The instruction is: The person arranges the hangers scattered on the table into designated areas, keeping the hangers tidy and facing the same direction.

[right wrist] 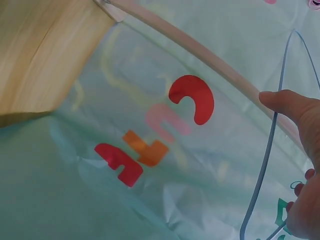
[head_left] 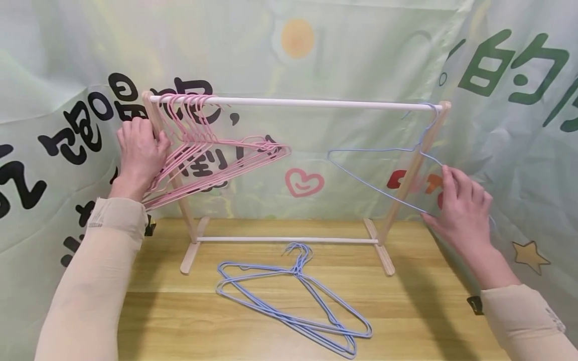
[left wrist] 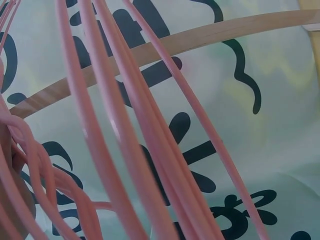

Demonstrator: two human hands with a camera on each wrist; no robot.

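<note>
My left hand grips the near shoulder ends of several pink hangers, which hang bunched at the left of the white rail. In the left wrist view the pink hangers' bars run close past the camera, and only a sliver of that hand shows. On the right, my right hand pinches the near shoulder of a blue hanger, thumb at its lower bar; its hook lies over the rail's right end. The thumb crosses the blue wire in the right wrist view.
Several blue hangers lie in an overlapping pile on the wooden table, before the rack. Wooden posts and feet carry the rail, with a lower bar between them. Printed cloth encloses the back and sides.
</note>
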